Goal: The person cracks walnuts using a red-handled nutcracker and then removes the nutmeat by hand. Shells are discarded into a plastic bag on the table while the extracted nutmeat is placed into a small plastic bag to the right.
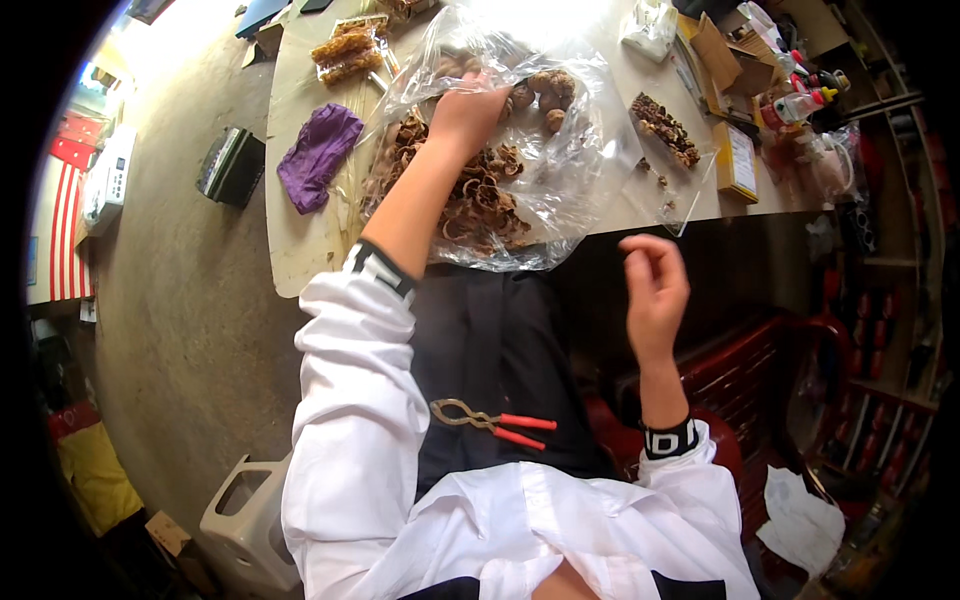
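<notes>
My left hand [468,115] reaches into a large clear plastic bag [590,190] on the table. Its fingers are hidden under the crinkled film, near whole walnuts [548,95]. Below the wrist, broken walnut shells [480,210] lie heaped in the bag. My right hand [658,290] is in the air just off the table's front edge, its fingers loosely curled with a gap to the thumb. Nothing shows in it. A plier-type nutcracker [495,422] with red handles rests on my dark-clad lap. Shelled walnut pieces [665,130] lie to the right of the bag.
On the table [300,250] are a purple cloth [318,158], packs of amber-coloured snack [350,50], a yellow box [738,162] and several bottles [800,105]. A dark red wooden chair [750,380] stands at right. A pale plastic stool [250,520] is at lower left, a dark bin [232,168] beyond.
</notes>
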The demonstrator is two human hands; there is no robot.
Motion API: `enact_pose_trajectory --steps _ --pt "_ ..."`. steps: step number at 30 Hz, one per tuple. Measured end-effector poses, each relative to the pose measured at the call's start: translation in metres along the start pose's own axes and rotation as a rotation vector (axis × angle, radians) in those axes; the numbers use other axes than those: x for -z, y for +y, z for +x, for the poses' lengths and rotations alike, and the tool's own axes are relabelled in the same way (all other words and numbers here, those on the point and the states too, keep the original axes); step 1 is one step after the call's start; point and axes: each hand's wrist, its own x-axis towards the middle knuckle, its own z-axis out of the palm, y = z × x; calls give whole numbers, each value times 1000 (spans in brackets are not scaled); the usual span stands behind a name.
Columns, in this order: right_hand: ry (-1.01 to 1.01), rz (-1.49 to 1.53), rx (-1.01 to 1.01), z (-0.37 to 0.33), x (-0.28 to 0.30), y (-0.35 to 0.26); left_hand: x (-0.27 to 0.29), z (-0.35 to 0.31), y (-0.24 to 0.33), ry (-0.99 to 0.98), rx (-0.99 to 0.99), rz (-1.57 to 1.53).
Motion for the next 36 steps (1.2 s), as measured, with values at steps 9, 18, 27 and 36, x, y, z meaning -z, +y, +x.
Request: enact_pose_trajectory --steps 9,18,27,36 --pt "-663 -362 306 -121 -7 -20 9 -28 19 250 181 -414" --pt "-724 -593 483 -181 -10 -22 147 -205 51 114 931 -1758" --pt "-937 -276 -149 -174 0 -42 190 -288 89 130 968 -2006" --pt "-884 583 -935 -137 17 -59 193 -272 110 118 894 -2069"
